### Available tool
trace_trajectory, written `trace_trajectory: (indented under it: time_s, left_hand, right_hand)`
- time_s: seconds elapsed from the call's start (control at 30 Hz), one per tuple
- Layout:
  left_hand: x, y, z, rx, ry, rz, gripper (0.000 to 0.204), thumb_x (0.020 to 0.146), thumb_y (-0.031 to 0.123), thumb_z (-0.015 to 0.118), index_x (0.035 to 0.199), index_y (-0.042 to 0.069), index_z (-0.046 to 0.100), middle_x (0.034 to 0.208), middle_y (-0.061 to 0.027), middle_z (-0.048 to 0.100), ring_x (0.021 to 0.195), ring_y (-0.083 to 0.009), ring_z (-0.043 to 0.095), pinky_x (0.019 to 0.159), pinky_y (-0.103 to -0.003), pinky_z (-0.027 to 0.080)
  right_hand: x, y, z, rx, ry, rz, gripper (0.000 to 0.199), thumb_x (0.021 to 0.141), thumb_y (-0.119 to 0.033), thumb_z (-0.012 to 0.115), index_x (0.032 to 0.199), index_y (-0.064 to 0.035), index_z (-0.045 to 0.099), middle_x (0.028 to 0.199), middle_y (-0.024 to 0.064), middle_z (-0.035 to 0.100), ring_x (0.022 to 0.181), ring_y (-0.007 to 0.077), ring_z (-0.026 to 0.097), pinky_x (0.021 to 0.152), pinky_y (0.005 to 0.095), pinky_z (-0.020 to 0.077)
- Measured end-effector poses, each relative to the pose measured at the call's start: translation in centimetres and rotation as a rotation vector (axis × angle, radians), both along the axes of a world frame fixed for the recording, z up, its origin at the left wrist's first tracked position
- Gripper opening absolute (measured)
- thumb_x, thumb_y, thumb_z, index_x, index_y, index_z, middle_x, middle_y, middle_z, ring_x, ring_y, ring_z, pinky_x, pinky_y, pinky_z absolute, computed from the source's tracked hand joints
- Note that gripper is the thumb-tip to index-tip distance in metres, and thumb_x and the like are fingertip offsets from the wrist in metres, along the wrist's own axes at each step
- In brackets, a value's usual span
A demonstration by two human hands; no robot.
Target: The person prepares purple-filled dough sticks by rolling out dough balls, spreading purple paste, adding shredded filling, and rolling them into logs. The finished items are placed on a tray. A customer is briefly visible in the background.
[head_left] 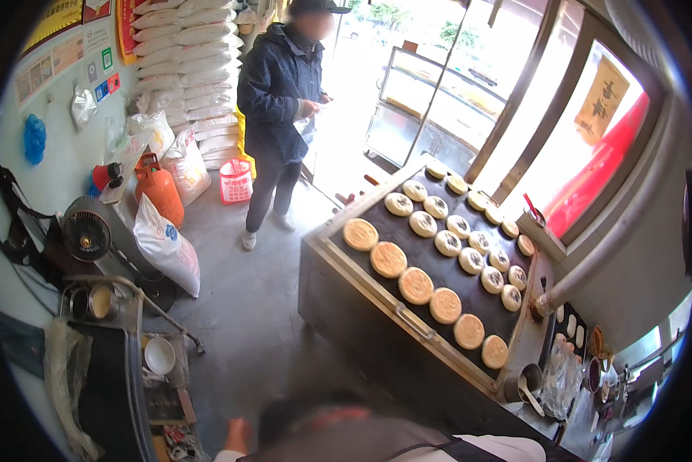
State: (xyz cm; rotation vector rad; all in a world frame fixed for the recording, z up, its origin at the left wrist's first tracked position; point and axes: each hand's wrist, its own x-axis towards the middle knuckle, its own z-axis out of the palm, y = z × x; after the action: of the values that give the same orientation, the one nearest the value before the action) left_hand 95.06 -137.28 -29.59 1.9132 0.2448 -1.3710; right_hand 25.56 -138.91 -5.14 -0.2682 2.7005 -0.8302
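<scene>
My left hand (239, 435) shows small and smeared at the lower edge, above a pale cuff. Its fingers are not clear, and I make out nothing in it. It is over the grey floor, nearest to the shelf stand on the left. My right hand is out of sight; only a white sleeve (501, 446) shows at the lower edge, beside grey clothing with a dark strap. A blurred dark shape (315, 416) fills the lower middle. Ahead to the right, a wide griddle (384, 223) bears browned flatbreads (416, 286) in its near row and paler filled buns (447, 243) behind.
A person (280, 100) in a dark jacket stands beyond the griddle's left corner, hands together at a pale item. White sacks (207, 69) are stacked behind. An orange gas cylinder (159, 191), a fan (86, 237) and a white bowl (159, 356) are on the left. A pot (524, 381) stands right.
</scene>
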Motion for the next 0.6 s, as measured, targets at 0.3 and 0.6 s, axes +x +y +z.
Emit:
trace_trajectory:
  time_s: [0.3,0.6]
  left_hand:
    - [3.8,-44.7,8.6,-0.514,-0.087,-0.444,0.014,0.084,0.014,0.058,0.091,0.002,0.06,0.074,-0.0076,0.061,0.059,-0.0172,0.06,0.048,-0.031,0.05]
    - [7.4,-57.3,5.6,-0.297,-0.139,-0.518,0.03,0.079,0.019,0.066,0.104,0.004,0.06,0.085,-0.0103,0.063,0.065,-0.022,0.063,0.053,-0.036,0.052]
  right_hand:
    - [12.2,-12.1,-0.7,-0.02,-0.08,-0.085,0.034,0.078,-0.013,0.06,0.111,-0.0037,0.056,0.114,0.0134,0.054,0.091,0.0339,0.056,0.08,0.0458,0.0468]
    - [19.8,-25.0,-1.0,-0.038,-0.185,-0.19,0.033,0.078,-0.014,0.059,0.11,-0.003,0.057,0.113,0.0129,0.054,0.088,0.0334,0.057,0.078,0.0459,0.048]
